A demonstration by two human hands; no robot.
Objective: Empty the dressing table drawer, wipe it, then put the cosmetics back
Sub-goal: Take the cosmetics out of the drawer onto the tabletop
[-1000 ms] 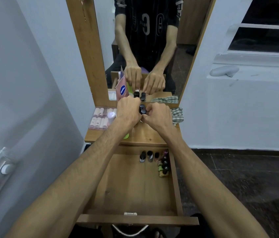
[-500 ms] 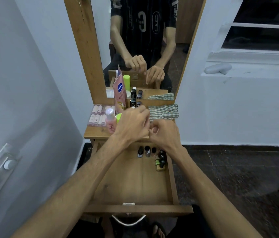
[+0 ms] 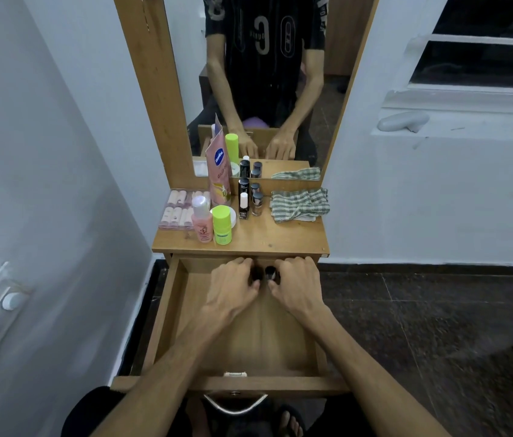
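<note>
While both hands sit at the back of the open drawer (image 3: 166,313), left hand (image 3: 233,287) and right hand (image 3: 296,287) each curl round small dark bottles (image 3: 270,272); lift straight, caps up, then onto the tabletop (image 3: 280,238)

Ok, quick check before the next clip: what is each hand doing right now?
Left hand: fingers curled in the drawer; what it holds is hidden, so cannot tell.
Right hand: fingers curled round a small dark-capped bottle.
</note>
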